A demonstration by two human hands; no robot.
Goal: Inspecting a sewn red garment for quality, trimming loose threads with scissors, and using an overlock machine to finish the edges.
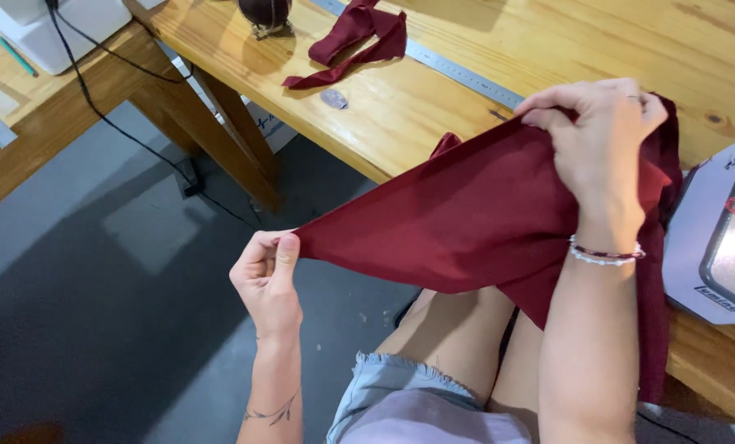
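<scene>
Left hand: the left hand (266, 275) sits in the lower middle-left of the frame, fingers curled shut, thumb pressed flat over a pointed corner of the cloth; a thin line tattoo of a leafy sprig shows on the forearm below.
Right hand: the right hand (602, 140), upper right of the frame, is closed on the upper edge of the cloth, fingertips pinching a fold; a beaded bracelet (606, 253) of white and dark red beads circles the wrist.
Cloth: the dark red fabric (466, 222) stretches taut between the two hands across the centre of the frame, smooth and matte, tapering to a point at the left hand and falling in loose folds down the right side past the lap.
Table: the pale wooden table (400, 107) with visible grain and knots fills the upper right; its edge runs diagonally behind the cloth.
Scrap: a crumpled strip of the same dark red fabric (355, 41) lies on the table near the top centre.
Ruler: a long flat metal ruler (450, 67) lies diagonally just right of the scrap.
Round object: a dark rounded object (265, 12) stands at the top edge.
Floor: grey, smooth floor (96, 288) fills the lower left.
Shorts: frayed light denim shorts (400, 395) show at the bottom centre.
</scene>
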